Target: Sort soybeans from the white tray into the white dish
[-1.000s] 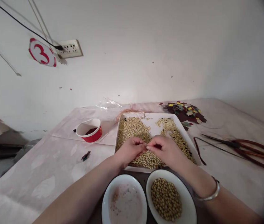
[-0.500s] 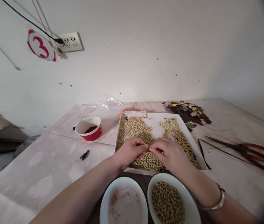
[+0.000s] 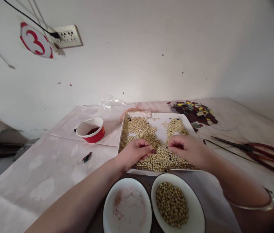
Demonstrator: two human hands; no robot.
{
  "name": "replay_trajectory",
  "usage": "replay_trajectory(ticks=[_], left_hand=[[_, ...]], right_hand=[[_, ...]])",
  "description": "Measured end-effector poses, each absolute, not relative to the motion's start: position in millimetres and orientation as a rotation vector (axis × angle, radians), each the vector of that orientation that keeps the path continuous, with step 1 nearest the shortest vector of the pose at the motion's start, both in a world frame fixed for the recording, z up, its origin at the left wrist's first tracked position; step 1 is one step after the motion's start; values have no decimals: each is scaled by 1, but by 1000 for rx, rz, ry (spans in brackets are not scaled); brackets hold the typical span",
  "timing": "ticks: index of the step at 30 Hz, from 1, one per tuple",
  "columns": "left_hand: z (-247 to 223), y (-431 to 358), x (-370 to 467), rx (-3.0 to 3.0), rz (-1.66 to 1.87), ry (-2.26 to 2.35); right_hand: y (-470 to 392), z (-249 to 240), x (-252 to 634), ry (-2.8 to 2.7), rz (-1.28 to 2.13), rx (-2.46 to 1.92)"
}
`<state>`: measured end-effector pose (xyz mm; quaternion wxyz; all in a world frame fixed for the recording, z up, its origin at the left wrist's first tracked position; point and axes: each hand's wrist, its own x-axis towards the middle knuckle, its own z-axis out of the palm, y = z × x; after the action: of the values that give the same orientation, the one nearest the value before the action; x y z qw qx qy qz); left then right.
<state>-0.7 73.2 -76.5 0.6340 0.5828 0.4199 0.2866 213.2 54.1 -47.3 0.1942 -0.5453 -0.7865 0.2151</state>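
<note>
Nearest, side by side, sit a white round bowl with a dark rim (image 3: 109, 210), pinkish residue on its bottom, and a white oval dark-rimmed bowl (image 3: 197, 212) holding a heap of olive-brown round beads (image 3: 172, 204). A silver bangle (image 3: 269, 206) circles the right forearm.

Just beyond, both bare hands are over a shallow white rectangular tray (image 3: 161, 131), spread with small cream-yellow beads (image 3: 140, 133) and a few black ones. The left hand (image 3: 137, 152) pinches a small, flat, dark maroon scrap (image 3: 153, 151) between thumb and fingers, above the beads. The right hand (image 3: 187, 149) is apart from it, thumb and forefinger curled toward each other; whether they hold anything cannot be told.

Right of the tray lie long-bladed scissors with reddish-brown handles (image 3: 250, 148); to its left stands a red paper cup with a white rim (image 3: 97, 136), dark red material inside. Behind the tray are tangled orange-pink fibres (image 3: 137, 110) and, farther right, a heap of maroon, green and yellow scraps (image 3: 197, 113).

On the white wall (image 3: 139, 48), a red number 3 sign (image 3: 36, 40) adjoins a cream socket panel (image 3: 69, 36).
</note>
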Motion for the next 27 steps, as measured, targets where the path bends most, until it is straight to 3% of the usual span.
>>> replay_trajectory(ticks=[2, 6, 27], left_hand=[[-78, 74, -1, 1340, 645, 965], [-77, 74, -1, 1357, 630, 977], [-78, 73, 0, 1385, 632, 953]], right_hand=[[66, -62, 222, -2250, 460, -1710], [69, -79, 224, -2369, 500, -1704], [64, -73, 214, -2432, 516, -1642]])
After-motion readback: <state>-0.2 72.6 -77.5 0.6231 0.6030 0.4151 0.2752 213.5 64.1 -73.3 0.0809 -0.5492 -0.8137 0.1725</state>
